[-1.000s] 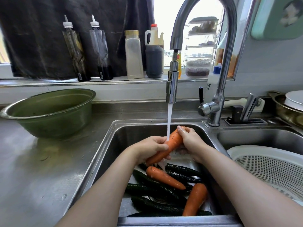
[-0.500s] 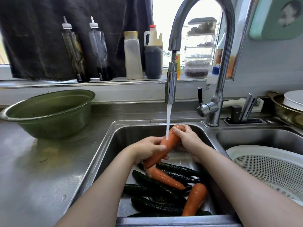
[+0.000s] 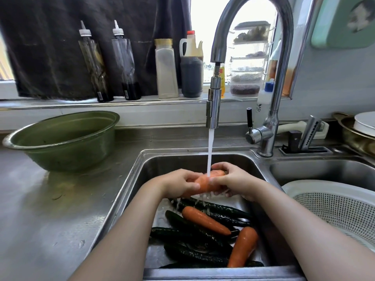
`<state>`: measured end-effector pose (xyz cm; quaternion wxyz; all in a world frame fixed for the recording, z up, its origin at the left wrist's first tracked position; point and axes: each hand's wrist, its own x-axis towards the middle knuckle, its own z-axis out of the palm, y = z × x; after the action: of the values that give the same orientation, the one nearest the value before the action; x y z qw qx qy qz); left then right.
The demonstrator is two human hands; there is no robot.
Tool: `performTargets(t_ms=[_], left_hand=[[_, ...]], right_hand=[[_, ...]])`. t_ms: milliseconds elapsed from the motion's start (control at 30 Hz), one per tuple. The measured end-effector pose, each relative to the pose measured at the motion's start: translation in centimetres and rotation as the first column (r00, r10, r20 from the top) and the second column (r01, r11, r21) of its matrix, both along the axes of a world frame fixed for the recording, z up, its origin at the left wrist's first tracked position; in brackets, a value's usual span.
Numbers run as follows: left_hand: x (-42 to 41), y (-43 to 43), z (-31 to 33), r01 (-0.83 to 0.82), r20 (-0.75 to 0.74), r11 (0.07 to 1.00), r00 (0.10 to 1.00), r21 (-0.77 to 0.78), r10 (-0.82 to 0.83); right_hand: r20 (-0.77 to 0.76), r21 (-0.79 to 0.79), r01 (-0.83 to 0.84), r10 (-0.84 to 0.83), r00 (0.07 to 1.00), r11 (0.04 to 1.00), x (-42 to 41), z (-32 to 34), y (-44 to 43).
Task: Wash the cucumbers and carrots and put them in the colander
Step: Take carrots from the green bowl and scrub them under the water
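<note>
Two hands meet under the running water (image 3: 210,151) just below the middle of the frame, sharing one carrot (image 3: 207,182). The left hand (image 3: 180,184) curls its fingers round the end nearer the left of the frame, and the right hand (image 3: 233,180) wraps over the other end, thumb underneath. Both grips close on the carrot itself, so neither hand is free. It is held roughly level and straight below the tap (image 3: 213,110), evidently so that the stream lands on its bare middle, between the two hands, and runs off both sides. Drips fall from it into the sink (image 3: 129,191) below.

Holding it by the ends seems a sensible choice for rubbing. Each hand can twist or slide along the wet skin while the other steadies it.

Lower in the frame, on the sink floor, lie the vegetables yet to be handled. A second carrot (image 3: 205,220) slants across several dark cucumbers (image 3: 194,228), and a third carrot (image 3: 242,247) leans steeply toward the bottom edge. They sit under the runoff, so they are already getting wet.

At the lower right, the white colander (image 3: 332,207) rests in the neighbouring basin, close to the right forearm. No vegetable shows in the part of it that is in view, so the task looks to be near its start. A green basin (image 3: 60,142) stands on the counter at the left, well apart from the work.
</note>
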<state>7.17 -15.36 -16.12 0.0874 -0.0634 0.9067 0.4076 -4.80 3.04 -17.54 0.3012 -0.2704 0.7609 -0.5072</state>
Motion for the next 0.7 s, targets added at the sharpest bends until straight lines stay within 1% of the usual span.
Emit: performTargets(t_ms=[67,167,267,333,433,567,633,700], left_hand=[[0.4,-0.4,0.3,0.031,0.039,0.996,0.999,-0.080,-0.028],[0.8,-0.8,0.7,0.021,0.029,0.994,0.999,-0.108,-0.018],[0.8,-1.6,0.6,-0.034,-0.004,0.996,0.999,-0.087,0.034],[0.9,-1.6,0.5,-0.075,-0.031,0.996,0.997,-0.040,0.074],[0.5,-1.0,0.1,-0.153,-0.080,0.988,0.985,-0.013,0.151],[-0.2,-0.2,-0.2,-0.199,-0.152,0.979,0.967,0.040,0.202],[-0.2,-0.1,-0.2,-0.191,-0.113,0.978,0.973,0.085,0.200],[-0.2,-0.3,-0.5,-0.148,-0.041,0.976,0.987,0.161,0.157]], right_hand=[[-0.044,0.062,-0.086,0.089,0.995,0.994,0.2,-0.2,0.2],[-0.035,0.041,-0.137,0.139,0.990,0.990,0.9,-0.1,0.1],[-0.006,-0.010,-0.162,0.162,0.987,0.987,1.2,0.5,0.0],[-0.011,-0.041,-0.164,0.163,0.986,0.986,1.3,0.8,0.0],[-0.119,-0.029,-0.084,0.080,0.990,0.996,1.6,0.9,0.0],[-0.178,-0.100,0.114,-0.130,0.975,0.989,1.9,0.5,-1.0],[-0.185,-0.138,0.196,-0.220,0.958,0.971,1.7,0.4,-1.3],[-0.211,-0.148,0.198,-0.226,0.951,0.969,1.4,0.2,-1.4]])
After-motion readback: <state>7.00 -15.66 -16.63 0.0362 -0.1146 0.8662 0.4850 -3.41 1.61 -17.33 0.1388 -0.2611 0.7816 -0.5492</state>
